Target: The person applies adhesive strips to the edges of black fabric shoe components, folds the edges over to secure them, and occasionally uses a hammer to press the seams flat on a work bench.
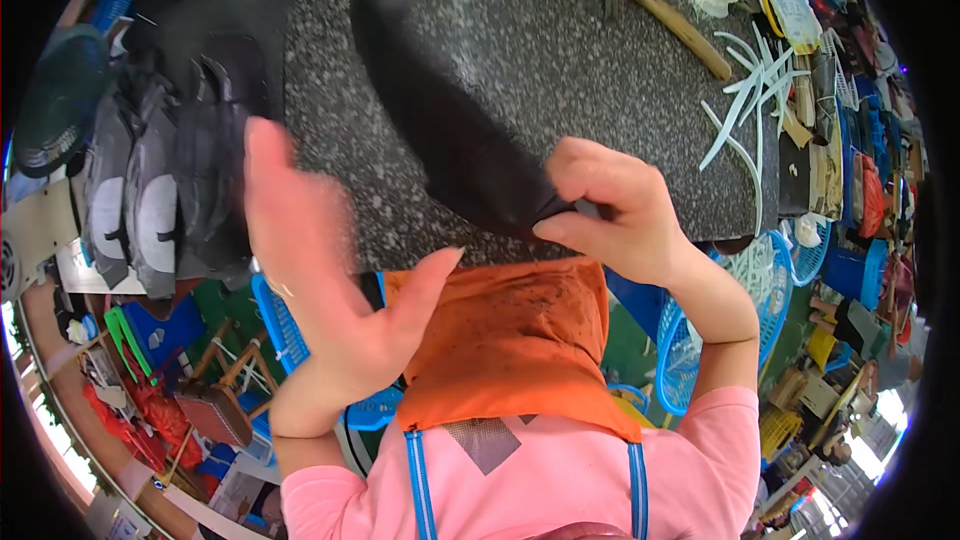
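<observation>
My right hand (610, 202) pinches the near end of a long, curved black piece of soft material (440, 125), which looks like a shoe upper part. This piece lies slantwise over the speckled dark stone slab (560, 30), its narrow far end toward the back left. My left hand (335, 260) is raised at the slab's left near corner, fingers stretched and thumb apart, holding nothing. Its fingers are smeared by motion and come close to the stacked black-and-grey shoe uppers (155, 175).
A hammer (675, 30) with a wooden handle rests at the slab's back right. Beside it lie thin pale strips (752, 90) in a loose heap. A blue plastic basket (675, 365) stands below the right edge. An orange apron (510, 340) covers my lap.
</observation>
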The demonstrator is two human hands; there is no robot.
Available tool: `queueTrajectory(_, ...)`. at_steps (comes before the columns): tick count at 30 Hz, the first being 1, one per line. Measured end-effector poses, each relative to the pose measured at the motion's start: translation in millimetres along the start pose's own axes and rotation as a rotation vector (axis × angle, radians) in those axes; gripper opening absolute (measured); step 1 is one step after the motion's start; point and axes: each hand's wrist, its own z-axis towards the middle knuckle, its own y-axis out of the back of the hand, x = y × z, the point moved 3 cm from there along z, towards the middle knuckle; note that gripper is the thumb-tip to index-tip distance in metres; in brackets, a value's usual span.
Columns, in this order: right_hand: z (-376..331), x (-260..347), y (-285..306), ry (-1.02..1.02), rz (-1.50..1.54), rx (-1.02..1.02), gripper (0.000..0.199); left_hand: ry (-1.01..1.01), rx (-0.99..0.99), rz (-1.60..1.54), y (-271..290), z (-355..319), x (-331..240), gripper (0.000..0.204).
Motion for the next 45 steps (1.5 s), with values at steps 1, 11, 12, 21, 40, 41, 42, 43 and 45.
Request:
queueTrajectory(1,10,3,0,-0.047,0.170,-0.046,0.016,0.218,0.032,-0.310,-2,-1,10,0.107)
queueTrajectory(11,209,-171,62,0.060,-0.937,-0.484,0.039,0.286,0.129,0.728,73,34,94,0.062)
queueTrajectory(12,219,-184,72,-0.154,-0.877,-0.333,0.040,0.112,0.063,1.109,66,24,97,0.060)
queueTrajectory(21,116,-42,30,0.127,-0.810,0.015,0.048,-0.143,0.254,0.644,-38,-4,44,0.083)
queueTrajectory(40,-169,-37,280,-0.064,0.490,-1.003,0.022,-0.126,0.600,0.331,-61,-60,33,0.064)
queueTrajectory(41,-166,-31,285,-0.199,0.173,-0.972,0.020,-0.113,0.593,0.333,-58,-60,32,0.064)
queueTrajectory(42,-152,-21,278,-0.205,0.181,-0.953,0.020,-0.093,0.595,0.327,-55,-61,31,0.064)
queueTrajectory(43,-139,-7,266,-0.216,-0.165,-0.934,0.019,-0.071,0.597,0.321,-51,-61,29,0.064)
queueTrajectory(45,-111,18,230,-0.207,-0.452,-0.823,0.016,-0.040,0.564,0.245,-47,-55,16,0.064)
